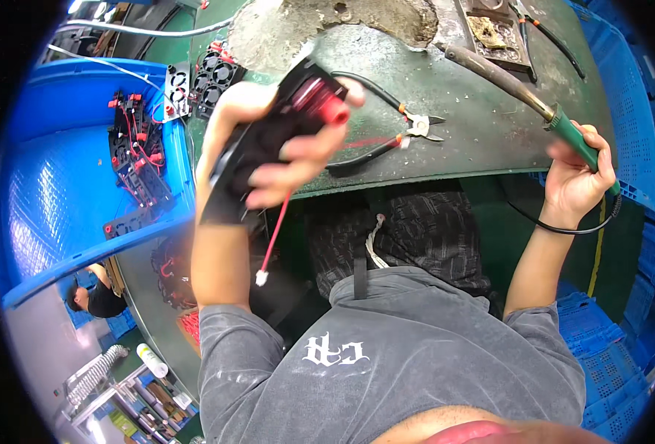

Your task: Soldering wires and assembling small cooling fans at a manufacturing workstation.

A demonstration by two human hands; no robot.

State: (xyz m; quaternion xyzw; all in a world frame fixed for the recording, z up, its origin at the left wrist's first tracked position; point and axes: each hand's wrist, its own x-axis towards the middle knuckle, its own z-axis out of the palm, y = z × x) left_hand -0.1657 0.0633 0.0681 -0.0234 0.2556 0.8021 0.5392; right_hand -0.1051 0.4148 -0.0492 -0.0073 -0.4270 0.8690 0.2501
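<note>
Raised over the near left part of the bench, my left hand (301,159) is closed around a long black fan assembly (250,144) with a red terminal at its upper end. The assembly is blurred by motion, and fingers cover part of it. A red wire (275,233) with a small white plug dangles from it. On the right, my right hand (575,177) grips the green handle of a soldering iron (501,78), whose dark shaft points up and left over the bench. Between the hands, diagonal cutters (418,126) lie on the bench with their jaws apart.
A blue bin (61,185) at left holds several black fan parts with red wires. More fan units (216,78) sit at the bench's left edge. A worn grey slab (268,33) lies at the far side, beside a small tray (496,37) and another pair of pliers (556,41).
</note>
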